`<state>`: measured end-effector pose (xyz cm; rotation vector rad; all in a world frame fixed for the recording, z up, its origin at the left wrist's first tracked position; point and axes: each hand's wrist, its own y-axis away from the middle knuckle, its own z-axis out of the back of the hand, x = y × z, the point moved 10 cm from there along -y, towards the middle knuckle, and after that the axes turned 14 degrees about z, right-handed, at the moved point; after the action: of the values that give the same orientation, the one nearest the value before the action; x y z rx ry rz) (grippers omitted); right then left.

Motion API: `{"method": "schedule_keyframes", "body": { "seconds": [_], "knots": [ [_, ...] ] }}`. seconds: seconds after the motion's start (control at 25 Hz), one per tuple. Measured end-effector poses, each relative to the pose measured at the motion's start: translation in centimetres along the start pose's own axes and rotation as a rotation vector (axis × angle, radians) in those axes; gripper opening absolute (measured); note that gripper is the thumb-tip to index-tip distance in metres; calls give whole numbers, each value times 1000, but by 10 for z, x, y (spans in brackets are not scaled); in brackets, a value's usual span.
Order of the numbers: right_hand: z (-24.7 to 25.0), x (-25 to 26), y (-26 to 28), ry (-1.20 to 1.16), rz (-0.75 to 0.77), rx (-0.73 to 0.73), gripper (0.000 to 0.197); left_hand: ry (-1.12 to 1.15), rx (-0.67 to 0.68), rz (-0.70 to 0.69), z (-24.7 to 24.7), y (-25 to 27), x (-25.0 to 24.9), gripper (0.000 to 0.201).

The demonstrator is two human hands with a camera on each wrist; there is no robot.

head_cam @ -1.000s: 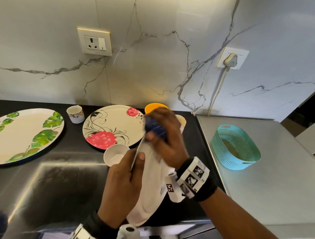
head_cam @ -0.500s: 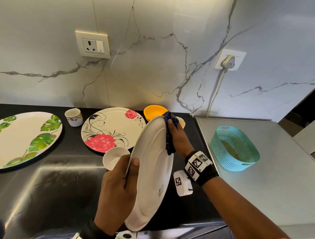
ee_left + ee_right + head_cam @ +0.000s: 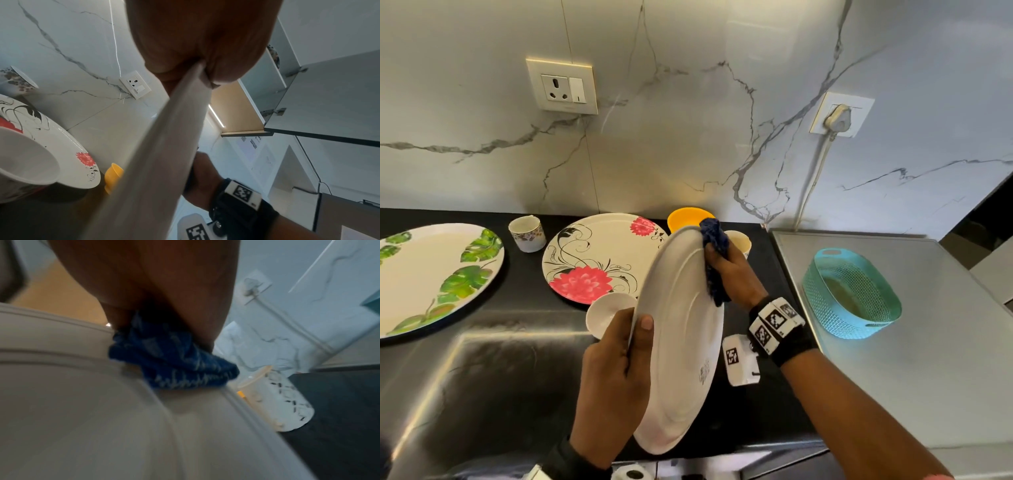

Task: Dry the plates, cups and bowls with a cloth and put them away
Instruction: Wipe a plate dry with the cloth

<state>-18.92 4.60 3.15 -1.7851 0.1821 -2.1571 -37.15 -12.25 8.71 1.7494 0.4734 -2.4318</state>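
White plate (image 3: 681, 342), tilted on edge above the black tabletop (image 3: 482, 377), is pinched at its rim by the left hand (image 3: 613, 377) (thumb on top); the right hand (image 3: 736, 277) clutches a blue cloth (image 3: 714, 260) against it.

- The white plate (image 3: 681, 339) stands on edge, so its far face is out of sight, and it covers part of the small white bowl (image 3: 607, 313)
- Right hand (image 3: 732, 277): fingers tucked behind the blue cloth (image 3: 714, 260), grip hard to read
- Patterned cup (image 3: 287, 402) smeared by blur in the right wrist view
- Leaf plate (image 3: 431, 277) cut off at the left edge
- The stamp on the plate is too small to read
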Motion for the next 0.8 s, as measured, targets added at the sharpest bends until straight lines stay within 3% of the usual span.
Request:
{"method": "schedule_keyframes", "body": {
  "seconds": [0.08, 0.24, 0.32, 0.4, 0.48, 0.64, 0.72, 0.8],
  "knots": [
    [6, -3, 3, 15, -25, -30, 64, 8, 10, -8, -1, 4, -3, 21],
    [-45, 59, 52, 57, 276, 66, 67, -17, -27, -13, 2, -3, 3, 35],
    [-84, 83, 98, 158, 440, 153, 63, -7, -42, -3, 7, -11, 9, 30],
    [-90, 89, 107, 214, 517, 217, 64, 28, -30, 31, 10, -13, 14, 27],
    [-71, 71, 75, 212, 421, 201, 66, 14, -34, 46, 14, -8, 16, 34],
    [-7, 6, 5, 114, 3, 16, 66, 17, -43, 28, 10, 1, 10, 28],
    [-9, 3, 18, 83, -1, 6, 66, 10, -42, 6, 9, 0, 6, 28],
    [-32, 21, 51, 59, 105, 43, 69, 9, -71, 8, 12, -5, 10, 28]
  ]
}}
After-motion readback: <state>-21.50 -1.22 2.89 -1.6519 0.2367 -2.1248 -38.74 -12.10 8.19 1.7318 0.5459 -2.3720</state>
